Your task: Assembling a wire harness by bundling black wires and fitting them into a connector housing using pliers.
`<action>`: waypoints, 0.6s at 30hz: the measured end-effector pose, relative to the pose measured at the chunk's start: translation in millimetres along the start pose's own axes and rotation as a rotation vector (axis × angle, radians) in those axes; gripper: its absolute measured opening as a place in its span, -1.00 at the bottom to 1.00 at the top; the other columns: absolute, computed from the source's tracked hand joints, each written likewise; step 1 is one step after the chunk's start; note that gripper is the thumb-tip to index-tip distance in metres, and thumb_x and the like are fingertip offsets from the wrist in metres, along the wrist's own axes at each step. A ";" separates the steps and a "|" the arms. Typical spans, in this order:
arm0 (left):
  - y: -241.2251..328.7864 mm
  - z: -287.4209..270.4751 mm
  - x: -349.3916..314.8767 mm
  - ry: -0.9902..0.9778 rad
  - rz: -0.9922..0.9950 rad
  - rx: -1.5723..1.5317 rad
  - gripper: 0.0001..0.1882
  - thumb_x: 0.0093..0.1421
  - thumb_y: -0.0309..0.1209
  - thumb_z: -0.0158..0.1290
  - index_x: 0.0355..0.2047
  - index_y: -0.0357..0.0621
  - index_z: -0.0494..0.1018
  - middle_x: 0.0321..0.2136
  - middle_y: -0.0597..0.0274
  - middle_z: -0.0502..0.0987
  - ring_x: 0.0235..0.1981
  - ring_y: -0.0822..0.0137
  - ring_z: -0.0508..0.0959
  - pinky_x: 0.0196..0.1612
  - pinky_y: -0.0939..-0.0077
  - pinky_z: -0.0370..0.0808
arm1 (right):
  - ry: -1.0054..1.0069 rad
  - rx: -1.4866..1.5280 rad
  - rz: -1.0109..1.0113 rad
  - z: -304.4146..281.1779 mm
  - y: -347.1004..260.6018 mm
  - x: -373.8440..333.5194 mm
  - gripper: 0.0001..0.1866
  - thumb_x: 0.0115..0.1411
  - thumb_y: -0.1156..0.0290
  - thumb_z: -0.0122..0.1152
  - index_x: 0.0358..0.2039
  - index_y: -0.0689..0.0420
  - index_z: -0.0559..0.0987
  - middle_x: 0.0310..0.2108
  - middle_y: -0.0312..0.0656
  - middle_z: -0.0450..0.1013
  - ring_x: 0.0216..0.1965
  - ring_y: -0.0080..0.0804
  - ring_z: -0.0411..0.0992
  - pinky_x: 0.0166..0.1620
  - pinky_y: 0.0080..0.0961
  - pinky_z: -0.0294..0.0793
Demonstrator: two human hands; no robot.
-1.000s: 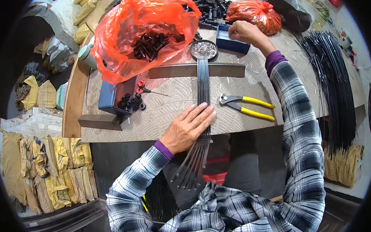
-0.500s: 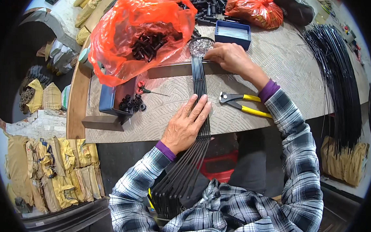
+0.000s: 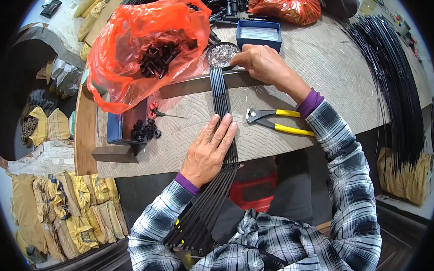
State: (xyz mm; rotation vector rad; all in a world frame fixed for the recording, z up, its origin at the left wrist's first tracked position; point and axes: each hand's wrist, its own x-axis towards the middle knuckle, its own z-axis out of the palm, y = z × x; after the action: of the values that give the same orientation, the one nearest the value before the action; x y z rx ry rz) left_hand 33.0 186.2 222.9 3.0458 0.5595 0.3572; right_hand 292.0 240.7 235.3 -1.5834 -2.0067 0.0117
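Observation:
A row of thin black rods lies side by side across the table, their near ends fanning out over its front edge. Flat on top of them rests my left hand, fingers stretched forward. The rods' far ends cross a low metal bar and reach a small round black dish holding shiny little pieces. At the dish's right edge, my right hand has thumb and fingers drawn together; whatever is between them is too small to tell. Nearby lie end-cutting pliers with yellow handles.
An open red plastic bag of black tubes stands at left, beside a blue box and small black parts. Behind the dish is a blue box of thin strips. Long black rods overhang the right edge.
The whole view has shifted, so the table appears farther left and lower. My right fingertips have moved from the dish's near side to its right edge. My left hand stays on the rods.

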 end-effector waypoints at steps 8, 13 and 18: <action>1.9 -1.3 0.5 -0.013 -0.033 -0.032 -0.42 0.01 -0.56 -0.12 0.12 -0.14 0.19 0.17 0.11 0.14 0.20 0.03 0.12 0.15 0.25 0.21 | -0.008 -0.023 0.026 -1.1 -4.8 -0.3 -0.81 0.05 0.46 0.08 -0.32 -0.03 0.60 -0.47 -0.19 0.42 -0.38 -0.21 0.44 -0.33 -0.32 0.40; 2.9 2.0 1.5 0.006 -0.042 -0.037 -0.44 0.03 -0.54 -0.13 0.11 -0.15 0.19 0.16 0.10 0.15 0.20 0.03 0.11 0.15 0.24 0.21 | -0.036 -0.039 0.025 0.7 -0.3 -0.5 -0.81 0.06 0.45 0.07 -0.31 -0.03 0.60 -0.44 -0.20 0.44 -0.36 -0.23 0.45 -0.31 -0.34 0.41; -1.3 4.6 2.0 -0.013 0.007 -0.007 -0.34 -0.02 -0.30 0.01 0.11 -0.21 0.17 0.16 -0.01 0.13 0.19 -0.06 0.11 0.15 0.19 0.20 | -0.041 -0.044 0.014 2.5 3.8 -0.2 -0.81 0.06 0.43 0.08 -0.31 -0.05 0.60 -0.41 -0.21 0.45 -0.36 -0.23 0.46 -0.32 -0.34 0.42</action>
State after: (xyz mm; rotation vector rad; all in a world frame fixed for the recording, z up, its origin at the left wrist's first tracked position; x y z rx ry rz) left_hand 35.5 188.2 218.8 3.0422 0.5461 0.3382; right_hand 294.3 242.5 231.9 -1.6369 -2.0401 0.0060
